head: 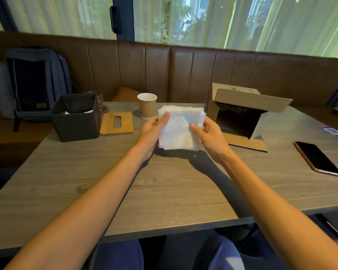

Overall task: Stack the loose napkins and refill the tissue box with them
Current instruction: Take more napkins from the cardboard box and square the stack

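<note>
Both hands, left hand point(154, 129) and right hand point(207, 133), pinch the napkin stack point(180, 127); better square its edges before the tissue box point(75, 117) at the table's far-left corner.

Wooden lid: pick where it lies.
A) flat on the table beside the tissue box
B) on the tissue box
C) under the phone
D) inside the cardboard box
A: the wooden lid lies flat on the table, between the open tissue box and the paper cup.
</note>
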A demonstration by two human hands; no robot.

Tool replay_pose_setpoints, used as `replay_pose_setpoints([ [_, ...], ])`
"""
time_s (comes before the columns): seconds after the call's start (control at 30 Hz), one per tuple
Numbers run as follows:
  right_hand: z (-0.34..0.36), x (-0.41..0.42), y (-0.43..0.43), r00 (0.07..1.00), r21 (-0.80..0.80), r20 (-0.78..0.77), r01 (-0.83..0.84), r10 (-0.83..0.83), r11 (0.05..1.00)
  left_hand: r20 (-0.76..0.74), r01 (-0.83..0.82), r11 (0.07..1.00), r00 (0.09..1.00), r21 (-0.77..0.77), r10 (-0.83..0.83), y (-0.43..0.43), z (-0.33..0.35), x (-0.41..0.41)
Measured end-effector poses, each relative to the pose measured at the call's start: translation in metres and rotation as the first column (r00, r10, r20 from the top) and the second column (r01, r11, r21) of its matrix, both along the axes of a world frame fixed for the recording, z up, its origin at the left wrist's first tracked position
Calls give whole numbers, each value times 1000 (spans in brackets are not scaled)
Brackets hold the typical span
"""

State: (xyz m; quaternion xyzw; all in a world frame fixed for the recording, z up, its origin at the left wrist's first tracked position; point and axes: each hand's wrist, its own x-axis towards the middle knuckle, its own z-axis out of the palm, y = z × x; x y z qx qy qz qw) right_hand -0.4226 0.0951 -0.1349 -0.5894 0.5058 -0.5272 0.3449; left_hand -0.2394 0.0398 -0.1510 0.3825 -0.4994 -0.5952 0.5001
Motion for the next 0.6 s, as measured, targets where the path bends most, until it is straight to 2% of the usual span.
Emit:
replay_pose_setpoints([
  [0.07,-7,7,2,998,-17,-23,-58,58,998,-33,21,999,999,39,-20,11,-7,-5],
  [0.17,-16,14,2,989,6,-101,-106,106,994,35,-57,998,998,13,57,20,-10,-12],
  [0.3,-20,10,-3,994,50,5,-114,113,992,161,-154,980,972,-123,172,15,-12,-12],
  [0.33,-20,10,-3,993,48,-11,-118,118,992,165,-164,976,968,-143,187,15,-12,-13],
  [0.47,-13,13,-1,985,11,-154,-73,74,997,215,-127,955,958,-270,188,18,-12,-20],
  [0.6,-14,4,0,988,-53,-152,-10,2,999,277,-106,949,942,-298,192,10,-13,-18],
])
